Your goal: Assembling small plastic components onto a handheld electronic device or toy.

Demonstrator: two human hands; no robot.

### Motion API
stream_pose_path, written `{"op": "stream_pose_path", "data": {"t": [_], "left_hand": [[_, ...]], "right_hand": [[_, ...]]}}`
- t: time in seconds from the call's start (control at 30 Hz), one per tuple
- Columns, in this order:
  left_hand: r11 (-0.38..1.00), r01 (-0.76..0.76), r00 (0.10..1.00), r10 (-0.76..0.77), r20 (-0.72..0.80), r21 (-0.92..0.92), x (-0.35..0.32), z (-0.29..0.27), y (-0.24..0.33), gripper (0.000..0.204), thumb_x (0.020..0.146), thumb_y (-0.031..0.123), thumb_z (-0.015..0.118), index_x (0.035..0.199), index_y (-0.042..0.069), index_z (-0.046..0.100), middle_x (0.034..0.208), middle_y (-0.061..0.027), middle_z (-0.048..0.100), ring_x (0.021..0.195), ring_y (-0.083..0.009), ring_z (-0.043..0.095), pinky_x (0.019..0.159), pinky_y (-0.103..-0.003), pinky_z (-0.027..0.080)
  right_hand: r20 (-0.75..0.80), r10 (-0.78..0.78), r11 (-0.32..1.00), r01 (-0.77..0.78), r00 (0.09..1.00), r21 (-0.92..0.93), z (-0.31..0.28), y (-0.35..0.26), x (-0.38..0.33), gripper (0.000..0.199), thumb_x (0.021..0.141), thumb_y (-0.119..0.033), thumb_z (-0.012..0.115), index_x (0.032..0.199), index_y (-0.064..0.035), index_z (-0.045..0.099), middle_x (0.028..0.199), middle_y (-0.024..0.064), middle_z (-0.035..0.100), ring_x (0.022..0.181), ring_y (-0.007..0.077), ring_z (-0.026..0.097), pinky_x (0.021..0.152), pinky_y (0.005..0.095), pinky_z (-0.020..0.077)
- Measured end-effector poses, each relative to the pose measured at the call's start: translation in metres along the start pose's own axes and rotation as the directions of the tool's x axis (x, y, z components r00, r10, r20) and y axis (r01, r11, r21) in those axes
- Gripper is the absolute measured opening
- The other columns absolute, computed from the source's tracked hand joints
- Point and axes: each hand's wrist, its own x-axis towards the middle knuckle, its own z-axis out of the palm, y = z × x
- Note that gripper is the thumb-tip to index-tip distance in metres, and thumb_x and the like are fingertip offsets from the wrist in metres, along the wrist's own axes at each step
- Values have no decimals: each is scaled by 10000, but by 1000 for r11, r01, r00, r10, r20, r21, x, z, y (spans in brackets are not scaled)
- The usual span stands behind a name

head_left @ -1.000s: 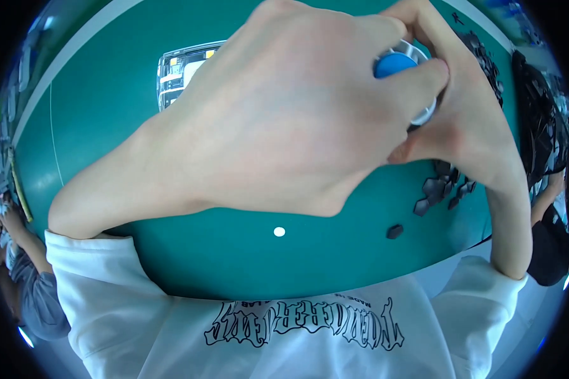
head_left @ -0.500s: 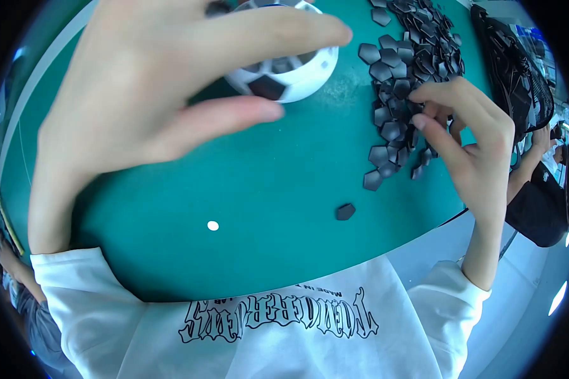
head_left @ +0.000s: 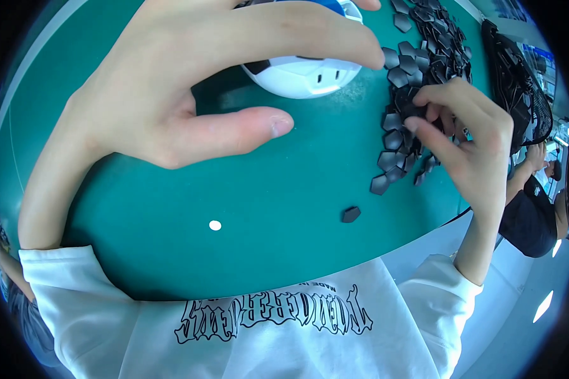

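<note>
A white ball with black patches [head_left: 297, 81], like a soccer ball, sits at the top of the view, partly hidden by my left hand [head_left: 177, 76]. That hand is over it, its index finger stretched across and its thumb spread well apart from the ball. Two small dark slots show on the white side facing me. At the right, my right hand [head_left: 471, 129] reaches into a heap of black pentagon pieces [head_left: 398, 140]. Its thumb and index finger pinch a black pentagon piece [head_left: 409, 101] at the heap's near-left side.
A single black pentagon piece [head_left: 351, 215] lies apart on the green table [head_left: 284, 183]. Further left on it is a small white oval spot [head_left: 215, 225]. A black mesh bag [head_left: 518, 88] stands beyond the right edge, near another person in dark clothing [head_left: 531, 215].
The ball has turned: a black patch faced me before, now a white side with slots does. My left hand has shifted right, its thumb further from the ball. The right fingers have closed on a piece.
</note>
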Motion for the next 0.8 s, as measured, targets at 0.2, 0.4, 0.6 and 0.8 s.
{"op": "stream_pose_path", "data": {"t": [0.2, 0.4, 0.6, 0.8], "left_hand": [[996, 30, 998, -35, -56, -80, -14, 5, -20, 538, 796, 342, 800, 1236, 49, 706, 1171, -225, 685, 906, -329, 695, 727, -397, 524], [990, 81, 992, -90, -84, -112, -33, 2, -38, 533, 796, 335, 797, 1235, 48, 708, 1181, -230, 681, 917, -333, 692, 741, -405, 521], [984, 97, 987, -114, -112, -150, -29, 10, -41, 527, 796, 327, 794, 1234, 46, 711, 1190, -235, 677, 927, -337, 689, 756, -413, 518], [977, 108, 979, -137, -152, -184, -29, 13, -21, 522, 796, 320, 791, 1233, 45, 713, 1199, -240, 673, 938, -340, 686, 770, -421, 516]], "right_hand": [[109, 57, 998, -56, 992, -9, -9, -14, 6, 275, 716, 75, 727, 984, 18, 703, 804, 27, 629, 629, 87, 524, 568, 225, 390], [-33, 151, 912, -127, 988, 390, -5, -36, 13, 220, 715, 109, 707, 930, 70, 683, 842, 89, 680, 653, 110, 561, 608, 238, 453], [-73, -430, 884, 436, 900, 168, -10, -42, 33, 183, 719, 99, 742, 889, 76, 679, 842, 145, 687, 671, 153, 600, 616, 260, 476], [-9, -402, 887, 391, 916, 246, -11, -51, 37, 240, 720, 72, 760, 936, 68, 655, 871, 144, 680, 703, 154, 604, 639, 263, 480]]}}
